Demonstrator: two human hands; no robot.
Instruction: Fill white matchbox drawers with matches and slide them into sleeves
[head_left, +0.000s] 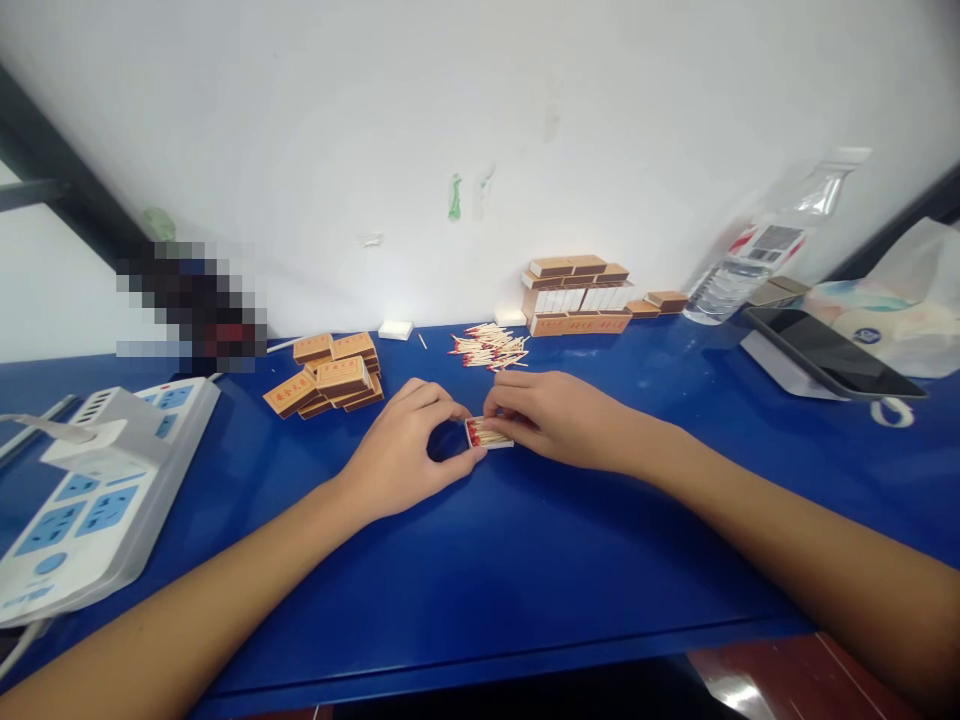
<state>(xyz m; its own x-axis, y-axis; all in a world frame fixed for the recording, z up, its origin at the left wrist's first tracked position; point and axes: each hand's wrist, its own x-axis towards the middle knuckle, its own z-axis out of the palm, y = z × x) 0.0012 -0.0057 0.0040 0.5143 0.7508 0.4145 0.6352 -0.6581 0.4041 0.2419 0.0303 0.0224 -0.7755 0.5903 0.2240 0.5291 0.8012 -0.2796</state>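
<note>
At a blue table (pixel 487 570) against a white wall (pixel 315 150), a person's left hand (pixel 409 445) holds a small white cardboard tray (pixel 501 445) between thumb and forefinger, in front of a loose pile of red-tipped wooden matches (pixel 491 347). The right hand (pixel 555 415) bends over it, fingertips drawn together; whether they grip anything cannot be told. Filling looks well along, with matches lining the tray, but the pile is yet unboxed. Orange-and-brown cardboard matchboxes (pixel 341 372) lie heaped at left.
</note>
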